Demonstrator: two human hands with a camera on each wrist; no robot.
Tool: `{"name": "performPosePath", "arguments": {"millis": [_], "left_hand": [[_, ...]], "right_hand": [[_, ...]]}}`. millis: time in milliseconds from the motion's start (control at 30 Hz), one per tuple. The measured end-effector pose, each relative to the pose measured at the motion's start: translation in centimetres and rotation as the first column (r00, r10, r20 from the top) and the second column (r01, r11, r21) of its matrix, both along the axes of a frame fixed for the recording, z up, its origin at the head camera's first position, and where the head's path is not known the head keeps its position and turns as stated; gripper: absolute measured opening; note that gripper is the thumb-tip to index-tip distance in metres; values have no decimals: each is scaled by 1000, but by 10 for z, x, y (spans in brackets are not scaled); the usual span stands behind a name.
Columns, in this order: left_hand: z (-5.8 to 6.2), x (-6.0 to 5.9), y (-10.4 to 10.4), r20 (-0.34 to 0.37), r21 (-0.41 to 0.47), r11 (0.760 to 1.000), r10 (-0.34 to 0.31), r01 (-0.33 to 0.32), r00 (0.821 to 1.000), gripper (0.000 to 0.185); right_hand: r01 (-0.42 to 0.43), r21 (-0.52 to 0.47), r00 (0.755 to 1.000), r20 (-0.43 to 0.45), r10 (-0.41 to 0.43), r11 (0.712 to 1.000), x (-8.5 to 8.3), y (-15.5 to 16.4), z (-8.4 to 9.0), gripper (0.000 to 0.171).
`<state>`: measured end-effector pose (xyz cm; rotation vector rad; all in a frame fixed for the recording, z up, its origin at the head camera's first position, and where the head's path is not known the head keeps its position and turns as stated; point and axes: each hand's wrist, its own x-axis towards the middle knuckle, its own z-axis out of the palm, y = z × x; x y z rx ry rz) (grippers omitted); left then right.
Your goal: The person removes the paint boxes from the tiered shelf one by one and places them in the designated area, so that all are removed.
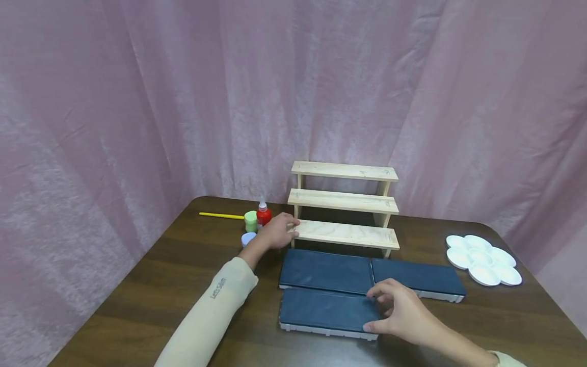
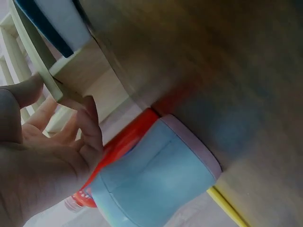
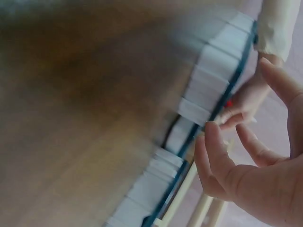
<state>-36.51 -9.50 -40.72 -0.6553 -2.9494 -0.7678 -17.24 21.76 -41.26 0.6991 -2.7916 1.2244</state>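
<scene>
Fingers [image 1: 290, 223] of the left hand [image 1: 275, 233] are being curled round the left end of the wooden step shelf [image 1: 345, 206]; the right hand [image 1: 403, 315] is being laid, loosely bent, on the near blue tray [image 1: 323, 310]. Positioning seems underway; tray contents cannot be told.

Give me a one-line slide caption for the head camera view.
Left hand grips the wooden stepped shelf; right hand touches the nearest blue tray on the table.
</scene>
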Motion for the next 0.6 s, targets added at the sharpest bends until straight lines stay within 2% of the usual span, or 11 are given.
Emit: {"name": "performPosePath", "arguments": {"millis": [167,300,367,500,600], "left_hand": [[4,7,4,-45,-47,999,-23,21,999,35],[13,16,8,-38,-94,995,9,-13,999,44],[17,21,10,-24,-95,995,19,-21,1000,48],[24,33,14,-29,-27,1000,-18,17,999,54],[29,44,19,-71,31,998,-58,60,996,62]], "right_hand": [[38,-64,998,-46,-41,997,-6,0,10,64],[65,-92,990,-123,-76,994,-13,-3,17,68],[50,-111,983,-168,-69,993,-17,-4,19,70],[25,-143,970,-237,-58,989,-27,-5,24,70],[37,-161,964,-254,-77,986,-34,-5,28,70]]}}
